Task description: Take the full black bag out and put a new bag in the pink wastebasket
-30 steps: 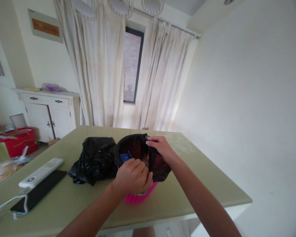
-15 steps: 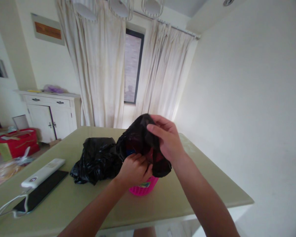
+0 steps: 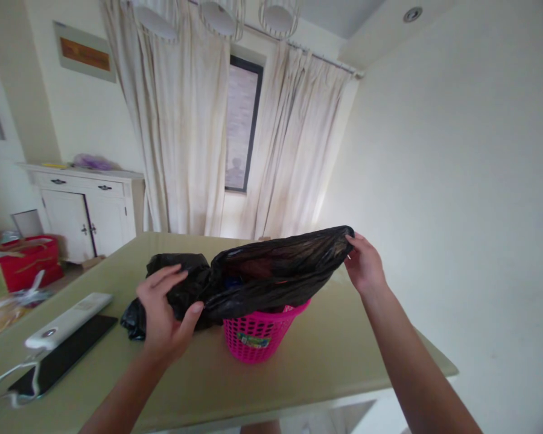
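Observation:
A small pink perforated basket [image 3: 256, 337] stands on the pale green table [image 3: 326, 355]. A black plastic bag liner [image 3: 271, 274] is stretched wide over its top. My left hand [image 3: 165, 313] pinches the liner's left edge between thumb and fingers. My right hand [image 3: 364, 262] grips the liner's right corner, pulled out past the basket. Something blue shows inside the liner's mouth. A second crumpled black bag [image 3: 172, 286] lies just behind my left hand.
A white remote [image 3: 67, 319] rests on a black tablet [image 3: 58, 355] with a white cable at the table's left. Beyond the table stand a white cabinet [image 3: 85, 208], a red bag [image 3: 22, 259] on the floor and cream curtains [image 3: 199, 132].
Both hands were close together at the basket's rim gathering the liner. They have since pulled apart, left hand leftward and right hand rightward, stretching the liner wide and baring the pink basket.

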Demonstrator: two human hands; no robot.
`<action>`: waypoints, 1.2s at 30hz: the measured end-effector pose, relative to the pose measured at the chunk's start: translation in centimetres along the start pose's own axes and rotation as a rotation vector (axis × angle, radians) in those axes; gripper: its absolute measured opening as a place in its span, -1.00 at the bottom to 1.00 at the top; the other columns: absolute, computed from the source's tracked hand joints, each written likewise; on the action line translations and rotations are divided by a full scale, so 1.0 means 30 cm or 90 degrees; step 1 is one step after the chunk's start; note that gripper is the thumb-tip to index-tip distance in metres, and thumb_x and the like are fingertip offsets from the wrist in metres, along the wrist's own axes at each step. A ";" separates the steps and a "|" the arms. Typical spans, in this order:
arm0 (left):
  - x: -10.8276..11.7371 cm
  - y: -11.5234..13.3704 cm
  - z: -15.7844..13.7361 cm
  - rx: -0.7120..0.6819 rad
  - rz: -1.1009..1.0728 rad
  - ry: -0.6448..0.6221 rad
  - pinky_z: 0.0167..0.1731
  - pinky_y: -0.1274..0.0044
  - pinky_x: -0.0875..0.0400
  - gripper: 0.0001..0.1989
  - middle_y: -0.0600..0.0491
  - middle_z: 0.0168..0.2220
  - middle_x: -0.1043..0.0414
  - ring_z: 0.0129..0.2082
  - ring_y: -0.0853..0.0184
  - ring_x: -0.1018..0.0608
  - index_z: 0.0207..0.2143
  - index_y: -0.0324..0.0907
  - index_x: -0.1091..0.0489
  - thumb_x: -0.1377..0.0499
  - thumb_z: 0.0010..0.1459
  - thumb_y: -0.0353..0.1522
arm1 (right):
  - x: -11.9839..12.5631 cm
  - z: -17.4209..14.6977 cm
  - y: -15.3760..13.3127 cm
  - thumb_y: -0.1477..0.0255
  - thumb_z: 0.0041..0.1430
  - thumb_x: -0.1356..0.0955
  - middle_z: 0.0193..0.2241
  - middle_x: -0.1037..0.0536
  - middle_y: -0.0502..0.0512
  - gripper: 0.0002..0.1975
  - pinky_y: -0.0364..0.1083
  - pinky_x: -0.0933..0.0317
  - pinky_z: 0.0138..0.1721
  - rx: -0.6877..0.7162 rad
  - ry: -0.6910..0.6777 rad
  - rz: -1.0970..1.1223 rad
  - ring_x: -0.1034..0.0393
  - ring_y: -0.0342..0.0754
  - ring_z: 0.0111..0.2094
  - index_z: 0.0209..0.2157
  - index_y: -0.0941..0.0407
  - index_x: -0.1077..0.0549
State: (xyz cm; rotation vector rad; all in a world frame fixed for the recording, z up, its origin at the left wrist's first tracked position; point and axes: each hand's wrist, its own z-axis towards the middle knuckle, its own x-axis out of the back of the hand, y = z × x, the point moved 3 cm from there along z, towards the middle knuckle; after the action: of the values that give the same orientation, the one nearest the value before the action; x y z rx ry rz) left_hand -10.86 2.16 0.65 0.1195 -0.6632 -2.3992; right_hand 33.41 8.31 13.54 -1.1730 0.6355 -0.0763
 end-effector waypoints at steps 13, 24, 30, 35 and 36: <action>-0.041 0.121 0.100 0.141 -0.143 -0.334 0.00 0.32 -0.61 -0.75 -0.03 -0.04 -0.53 -0.08 0.20 -0.61 0.02 -0.03 -0.54 -0.21 0.41 -0.16 | -0.182 -0.632 0.047 0.01 0.38 -0.36 0.34 -0.42 0.29 -0.18 0.19 -0.15 0.39 0.788 -0.573 -0.605 -0.28 0.20 0.37 0.49 0.11 -0.15; -0.043 0.068 -0.193 0.014 0.006 -0.408 0.13 0.16 -0.64 0.19 -0.20 0.58 0.23 0.50 -0.21 -0.18 0.57 0.19 0.28 -0.46 0.15 -0.21 | -0.165 -0.679 0.235 0.27 0.50 -0.27 0.56 0.03 0.08 -0.31 0.15 0.66 0.55 0.869 -0.570 -0.902 0.30 0.05 0.58 0.53 0.17 -0.09; -0.074 0.027 -0.189 0.052 -0.020 -0.365 0.05 0.19 -0.66 -0.05 -0.21 0.47 -0.07 0.30 -0.05 -0.48 0.55 0.14 0.10 -0.21 0.24 -0.51 | -0.148 -0.725 0.281 0.27 0.51 -0.27 0.54 -0.04 0.04 -0.38 0.18 0.61 0.57 0.913 -0.548 -0.866 0.27 0.04 0.59 0.49 0.15 -0.20; -0.039 0.061 -0.123 0.069 -0.054 -0.313 0.05 0.28 -0.61 -0.52 -0.14 0.15 -0.48 0.07 0.12 -0.61 0.32 -0.02 -0.34 -0.09 0.39 -0.44 | -0.164 -0.737 0.286 0.48 0.46 -0.22 0.53 -0.09 0.02 -0.39 0.17 0.59 0.57 0.915 -0.528 -0.845 0.24 0.01 0.58 0.49 0.16 -0.20; -0.032 0.085 -0.104 0.054 -0.063 -0.301 0.05 0.30 -0.59 -0.58 -0.13 0.13 -0.49 0.07 0.14 -0.61 0.26 -0.03 -0.39 -0.10 0.40 -0.43 | -0.177 -0.735 0.275 0.50 0.44 -0.22 0.53 -0.10 0.05 -0.36 0.15 0.59 0.57 0.904 -0.520 -0.832 0.23 0.01 0.58 0.50 0.17 -0.17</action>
State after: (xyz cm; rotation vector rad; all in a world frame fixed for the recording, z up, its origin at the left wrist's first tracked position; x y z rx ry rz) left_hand -7.92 -0.33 -0.88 -0.4004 -0.9916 -2.5123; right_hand 15.79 -4.72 3.40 0.0389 -0.9307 -0.9269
